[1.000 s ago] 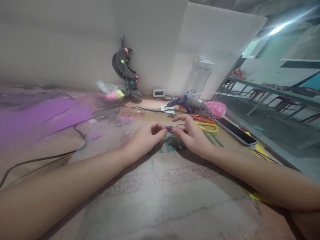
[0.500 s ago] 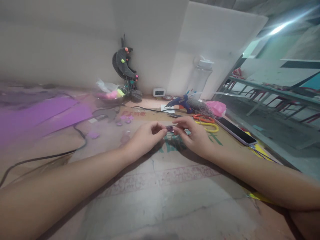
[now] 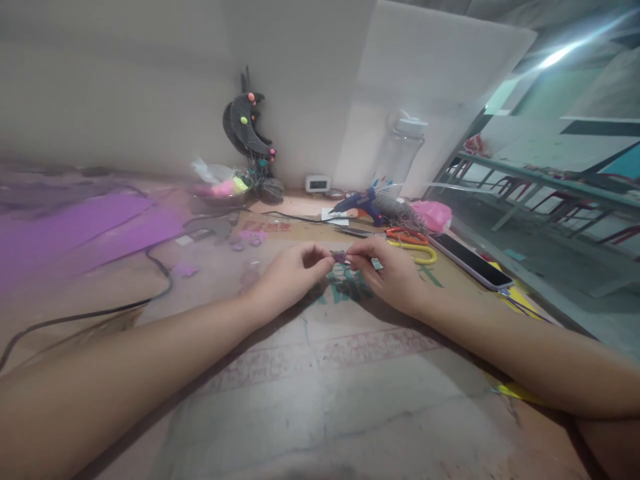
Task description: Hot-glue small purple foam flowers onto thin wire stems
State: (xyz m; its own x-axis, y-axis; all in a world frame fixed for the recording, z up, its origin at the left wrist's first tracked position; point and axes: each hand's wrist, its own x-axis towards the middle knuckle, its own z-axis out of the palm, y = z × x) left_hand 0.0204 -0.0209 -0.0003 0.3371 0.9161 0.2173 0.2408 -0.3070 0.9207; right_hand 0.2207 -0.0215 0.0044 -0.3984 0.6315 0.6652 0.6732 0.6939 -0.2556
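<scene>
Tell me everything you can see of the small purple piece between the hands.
The small purple piece is dull in colour and uneven in outline, too small and blurred to show its material or separate parts. It sits between the fingertips of the left hand at one end and the right hand at the other, over the printed cardboard.

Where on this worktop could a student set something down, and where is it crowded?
Free: the broad near stretch of worktop, bordered by the left forearm and right forearm. Crowded: beyond the right hand, where the blue glue gun, orange handles, yellow handles and phone sit close.
</scene>
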